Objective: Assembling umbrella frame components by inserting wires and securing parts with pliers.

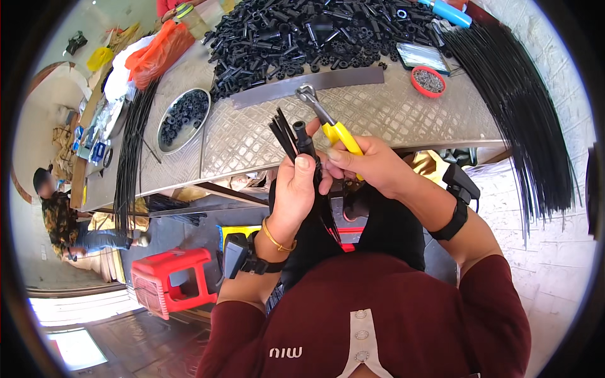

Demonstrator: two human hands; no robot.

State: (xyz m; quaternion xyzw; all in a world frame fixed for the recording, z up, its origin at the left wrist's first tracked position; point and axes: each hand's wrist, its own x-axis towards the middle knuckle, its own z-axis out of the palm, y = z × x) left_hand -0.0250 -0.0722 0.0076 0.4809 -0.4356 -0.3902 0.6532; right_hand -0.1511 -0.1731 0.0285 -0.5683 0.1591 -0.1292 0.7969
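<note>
My left hand (295, 194) is closed around a bundle of thin black rods (282, 134), whose lower ends hang down toward my lap. In the same grip a thicker black tubular piece (304, 142) stands upright, its round top showing beside my thumb. My right hand (377, 165) holds a pair of yellow-handled pincers (343, 140). Their metal head (307, 94) points up and to the left, above the table edge and apart from the tube. The fingers of both hands come close together near the tube, and partly hide where they touch it.
A large heap of black parts (283, 44) covers the far table (252, 138), with a flat metal strip (315, 85) before it. A bowl of black rings (184, 120) stands left, a red dish of small metal pieces (428, 82) right. Long black rods (523, 120) overhang the right edge. A red stool (173, 277) stands lower left.
</note>
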